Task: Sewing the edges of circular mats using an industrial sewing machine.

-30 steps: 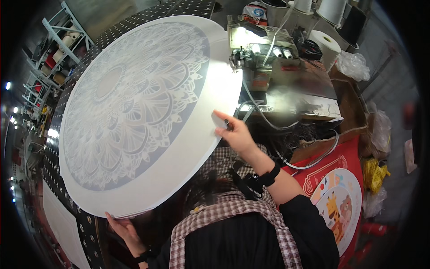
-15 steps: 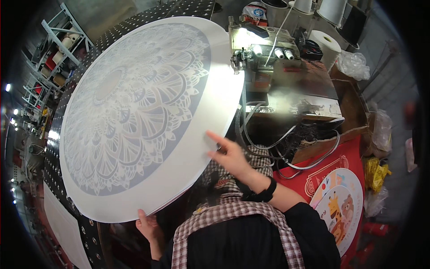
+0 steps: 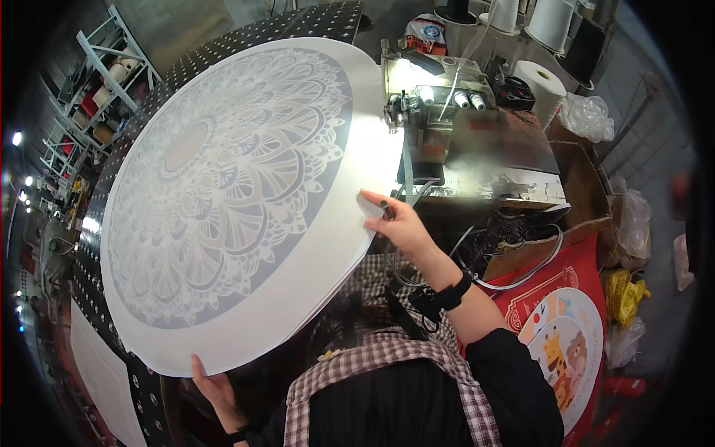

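A large round white mat (image 3: 305,290) with a grey lace-like mandala print spreads over the dark studded table and reaches a lit sewing machine (image 3: 436,82) at its far right edge. My left hand (image 3: 216,391) is closed on the mat's near edge, one digit on top and the other fingers partly hidden below. At the right edge, my right hand (image 3: 402,227) has its index finger lying on the mat and its thumb at the rim. A small dark tool (image 3: 386,209) is tucked in that hand; its kind is unclear. The mat's edge seems to show more than one layer.
Thread cones (image 3: 540,82) stand behind the machine. Below it are a cardboard box (image 3: 577,190) and loose cables (image 3: 514,279). Round animal-print mats (image 3: 577,357) rest on a red sheet (image 3: 536,276) at the right. The studded table (image 3: 298,26) extends behind the mat; shelving (image 3: 112,59) stands far left.
My right hand has moved up and right to the mat's edge near the machine. My left hand has slid left and down along the rim. The mat has turned slightly.
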### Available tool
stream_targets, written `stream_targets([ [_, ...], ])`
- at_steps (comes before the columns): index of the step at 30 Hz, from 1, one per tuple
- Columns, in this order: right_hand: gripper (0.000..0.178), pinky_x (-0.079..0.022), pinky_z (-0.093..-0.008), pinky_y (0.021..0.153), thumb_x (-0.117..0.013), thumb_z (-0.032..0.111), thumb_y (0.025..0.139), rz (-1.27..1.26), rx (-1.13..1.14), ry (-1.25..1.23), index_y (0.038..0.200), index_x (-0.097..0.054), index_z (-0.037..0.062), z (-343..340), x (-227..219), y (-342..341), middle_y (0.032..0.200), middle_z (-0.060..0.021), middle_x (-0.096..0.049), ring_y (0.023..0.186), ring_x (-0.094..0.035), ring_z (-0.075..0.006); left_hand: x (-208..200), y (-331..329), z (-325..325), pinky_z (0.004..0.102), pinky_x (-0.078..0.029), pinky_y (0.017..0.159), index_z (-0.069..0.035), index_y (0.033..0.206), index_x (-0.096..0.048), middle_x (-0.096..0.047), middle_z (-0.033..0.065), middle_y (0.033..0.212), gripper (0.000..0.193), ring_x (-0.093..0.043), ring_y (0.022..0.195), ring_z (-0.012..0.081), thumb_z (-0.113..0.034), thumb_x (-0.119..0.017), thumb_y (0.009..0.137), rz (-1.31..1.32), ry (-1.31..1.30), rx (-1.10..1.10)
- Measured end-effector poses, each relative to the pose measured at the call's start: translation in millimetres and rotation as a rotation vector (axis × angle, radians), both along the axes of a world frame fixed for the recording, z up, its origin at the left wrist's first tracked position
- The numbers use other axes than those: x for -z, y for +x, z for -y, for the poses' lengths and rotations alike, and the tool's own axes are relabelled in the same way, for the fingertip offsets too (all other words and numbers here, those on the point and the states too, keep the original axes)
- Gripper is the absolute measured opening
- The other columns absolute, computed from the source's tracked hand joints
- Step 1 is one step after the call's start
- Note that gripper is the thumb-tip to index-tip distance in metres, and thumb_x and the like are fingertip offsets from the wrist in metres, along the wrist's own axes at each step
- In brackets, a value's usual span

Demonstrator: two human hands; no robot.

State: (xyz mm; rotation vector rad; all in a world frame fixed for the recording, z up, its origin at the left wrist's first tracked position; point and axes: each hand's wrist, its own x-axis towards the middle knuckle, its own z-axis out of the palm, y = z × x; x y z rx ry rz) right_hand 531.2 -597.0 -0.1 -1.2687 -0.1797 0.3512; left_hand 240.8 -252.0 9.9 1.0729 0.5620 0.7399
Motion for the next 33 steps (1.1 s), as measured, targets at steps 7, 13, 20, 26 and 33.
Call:
stream_targets([
  [7, 0.046, -0.044, -0.0194, 0.072, -0.058, -0.002, 0.079, 0.102, 0.177, -0.025, 0.124, -0.048, 0.0013, -10, 0, -20, 0.103, -0.0045, -0.059, 0.083, -0.053, -0.0061, 32, 12, 39, 0.0357, -0.045, 0.089, 0.003, 0.122, -0.039, -0.05, 0.0136, 0.119, 0.041, -0.051, 0.108, 0.0234, -0.026, -0.044, 0.093, -0.05, -0.039, -0.008],
  [13, 0.055, -0.041, -0.021, 0.078, -0.06, 0.001, 0.079, 0.083, -0.113, -0.067, 0.131, -0.041, 0.0059, -43, 17, -76, 0.111, -0.0045, -0.053, 0.09, -0.047, -0.0078, 34, 30, 78, 0.0306, -0.048, 0.072, 0.002, 0.118, -0.043, -0.055, 0.0122, 0.105, 0.042, -0.057, 0.091, 0.0224, -0.032, -0.042, 0.093, -0.204, 0.018, 0.09],
  [20, 0.046, -0.042, -0.0186, 0.067, -0.055, -0.005, 0.08, 0.092, 0.0, 0.003, 0.125, -0.048, 0.003, -28, 10, -42, 0.091, 0.0012, -0.056, 0.073, -0.048, -0.0043, 48, 15, 53, 0.0385, -0.044, 0.089, 0.004, 0.123, -0.04, -0.056, 0.015, 0.109, 0.04, -0.056, 0.098, 0.0267, -0.022, -0.042, 0.092, 0.135, -0.344, 0.043],
  [26, 0.044, -0.041, -0.0183, 0.066, -0.057, -0.005, 0.078, 0.034, -0.027, -0.033, 0.121, -0.051, 0.0015, -11, -3, 0, 0.092, -0.0002, -0.055, 0.073, -0.046, -0.0042, 15, -15, 0, 0.0355, -0.042, 0.089, 0.006, 0.114, -0.048, -0.056, 0.0146, 0.109, 0.033, -0.054, 0.101, 0.0224, -0.018, -0.042, 0.092, -0.015, -0.004, 0.001],
  [33, 0.044, -0.04, -0.0175, 0.067, -0.052, -0.007, 0.08, 0.089, 0.222, -0.013, 0.124, -0.046, -0.002, 0, 2, 0, 0.093, 0.001, -0.052, 0.077, -0.047, -0.0044, 20, 11, 57, 0.0276, -0.048, 0.055, 0.003, 0.086, -0.059, -0.059, 0.0057, 0.076, 0.025, -0.058, 0.065, 0.0126, -0.021, -0.058, 0.085, -0.285, -0.006, -0.142],
])
